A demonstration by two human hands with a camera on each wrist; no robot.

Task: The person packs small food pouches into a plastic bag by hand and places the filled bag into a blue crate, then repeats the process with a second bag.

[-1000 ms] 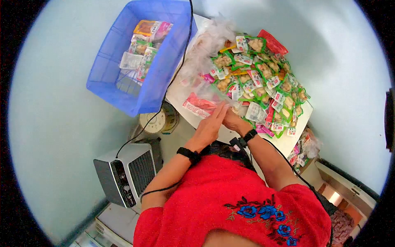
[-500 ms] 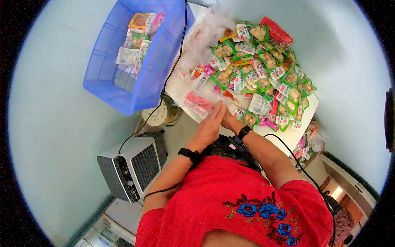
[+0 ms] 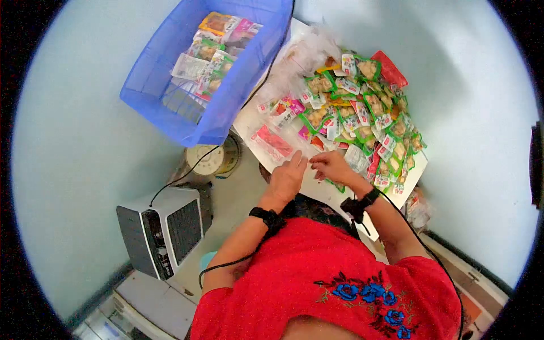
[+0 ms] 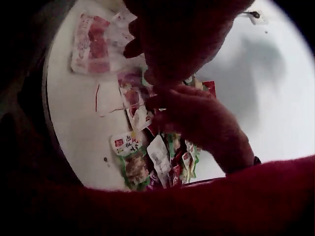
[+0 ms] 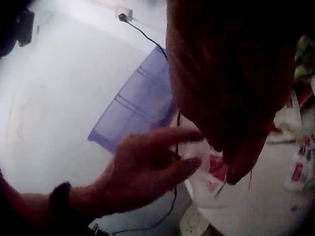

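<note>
Printed clear plastic bag (image 3: 275,143) with a red label lies at the table's left edge, also in the left wrist view (image 4: 92,44). My left hand (image 3: 286,181) is at its near corner; in the right wrist view the thumb and forefinger of this left hand (image 5: 142,164) stand apart. Just to the right, my right hand (image 3: 334,167) has bent fingers. A thin red strand (image 4: 114,110) runs to the fingertips of my right hand (image 4: 197,113), which seem to pinch it. Contact between the left fingertips and the bag is unclear.
Many small food packets (image 3: 368,113) are heaped across the table (image 3: 320,190). Crumpled clear plastic (image 3: 306,54) lies behind. A blue basket (image 3: 212,122) holding packets stands at the left, with a black cable across it. A heater-like box (image 3: 164,232) is below left.
My hands were together at the bag's edge; now they are apart, with the right one moved to the right and its fingers bent. The head view has shifted slightly.
</note>
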